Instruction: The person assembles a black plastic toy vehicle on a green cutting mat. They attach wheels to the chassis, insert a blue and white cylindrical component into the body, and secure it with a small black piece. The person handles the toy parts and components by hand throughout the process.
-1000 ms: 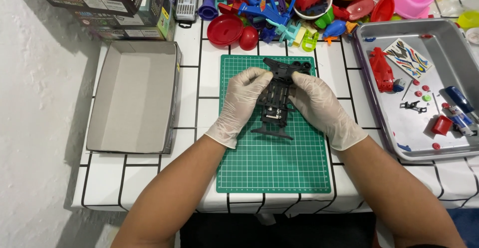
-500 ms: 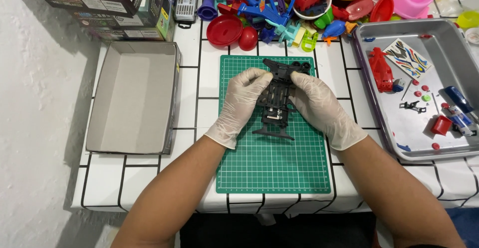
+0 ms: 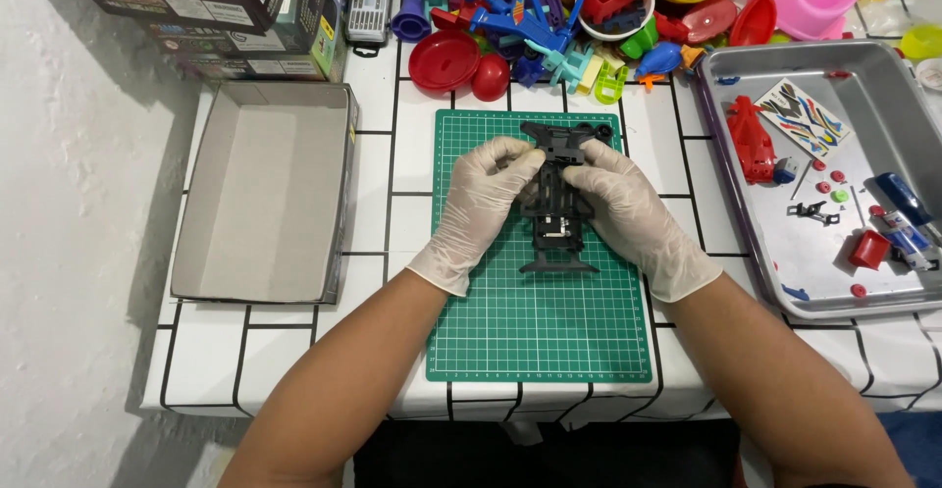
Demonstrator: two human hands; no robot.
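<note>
At nine o'clock an open grey cardboard box tray (image 3: 265,194) lay beside the green cutting mat (image 3: 538,321). Over the mat's upper half, the gloved left hand (image 3: 481,204) pinched the black toy-car chassis (image 3: 559,204) from its left flank, fingers curled onto it. The gloved right hand (image 3: 628,208) clasped the same chassis from the right, thumb pressed near its front end. The work looked mid-assembly: a part being seated into the frame. The next move would likely call for firm, even thumb pressure and a steady counter-grip. At three o'clock a metal tray (image 3: 883,292) held a red car body (image 3: 751,140) and small loose parts.
</note>
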